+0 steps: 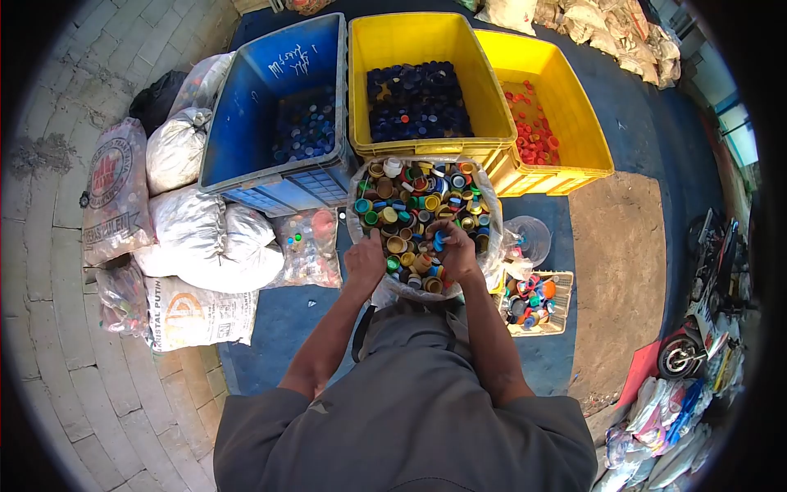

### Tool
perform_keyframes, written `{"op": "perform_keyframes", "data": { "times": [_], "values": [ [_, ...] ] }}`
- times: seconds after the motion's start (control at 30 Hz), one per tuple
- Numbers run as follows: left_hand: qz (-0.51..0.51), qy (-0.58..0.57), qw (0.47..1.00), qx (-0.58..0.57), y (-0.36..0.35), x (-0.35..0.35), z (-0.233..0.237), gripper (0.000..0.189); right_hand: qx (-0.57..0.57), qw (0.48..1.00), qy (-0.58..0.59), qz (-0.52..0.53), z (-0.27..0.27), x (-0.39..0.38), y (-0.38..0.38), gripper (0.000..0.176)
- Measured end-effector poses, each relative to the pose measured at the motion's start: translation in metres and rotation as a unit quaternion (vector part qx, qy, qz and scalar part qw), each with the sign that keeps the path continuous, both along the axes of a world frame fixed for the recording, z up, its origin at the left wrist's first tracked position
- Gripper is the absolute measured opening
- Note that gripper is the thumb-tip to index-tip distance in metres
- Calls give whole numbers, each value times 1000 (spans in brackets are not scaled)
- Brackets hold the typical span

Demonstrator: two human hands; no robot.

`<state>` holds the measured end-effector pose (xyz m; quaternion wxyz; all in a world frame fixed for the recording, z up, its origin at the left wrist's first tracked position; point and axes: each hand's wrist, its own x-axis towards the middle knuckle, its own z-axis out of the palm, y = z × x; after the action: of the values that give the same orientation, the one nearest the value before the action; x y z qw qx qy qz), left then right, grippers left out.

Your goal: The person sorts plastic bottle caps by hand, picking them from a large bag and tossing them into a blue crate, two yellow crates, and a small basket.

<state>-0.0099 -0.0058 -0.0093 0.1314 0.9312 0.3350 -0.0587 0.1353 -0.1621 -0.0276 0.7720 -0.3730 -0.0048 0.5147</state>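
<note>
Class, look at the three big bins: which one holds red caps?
The rightmost bin, yellow, holding red caps. The middle bin, also yellow, holds mostly dark caps; the blue bin holds mainly blue and pale ones.

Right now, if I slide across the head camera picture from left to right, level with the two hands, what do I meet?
Red-printed sack, white sacks, clear bag of caps, left hand, right hand, round clear container, brown floor patch, motorcycle.
</note>
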Motion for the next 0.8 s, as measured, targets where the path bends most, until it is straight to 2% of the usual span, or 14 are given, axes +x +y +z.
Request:
{"op": "perform_keyframes", "data": {
  "times": [0.07,0.17,0.37,0.47,0.6,0.67,0.7,0.73,0.77,0.8],
  "values": [
    [35,32,999,1,-4,8,7,23,-12,1000,-5,-3,5,-4,0,32],
    [29,41,999,-7,-3,8,8,27,-35,999,-29,-3,-2,-6,3,31],
    [67,18,996,-62,11,3,-2,37,-69,996,-50,-3,1,-9,11,25],
    [94,-92,982,-138,12,-8,2,37,-86,995,-59,1,4,-9,17,21],
    [141,-239,943,-182,13,-16,1,32,-134,990,-51,-14,14,-8,24,20],
    [131,-332,916,-182,16,-21,-11,29,-221,959,-177,8,16,-5,34,20],
    [190,-332,869,-315,17,-24,-8,28,-262,935,-239,20,17,-2,40,20],
    [245,-325,801,-440,18,-25,-2,27,-304,868,-393,17,7,2,49,21],
    [294,-311,714,-555,19,-26,1,27,-308,835,-455,30,-2,8,54,23],
    [305,-340,636,-622,20,-29,-2,25,-310,798,-514,43,1,11,61,24]
  ]
}}
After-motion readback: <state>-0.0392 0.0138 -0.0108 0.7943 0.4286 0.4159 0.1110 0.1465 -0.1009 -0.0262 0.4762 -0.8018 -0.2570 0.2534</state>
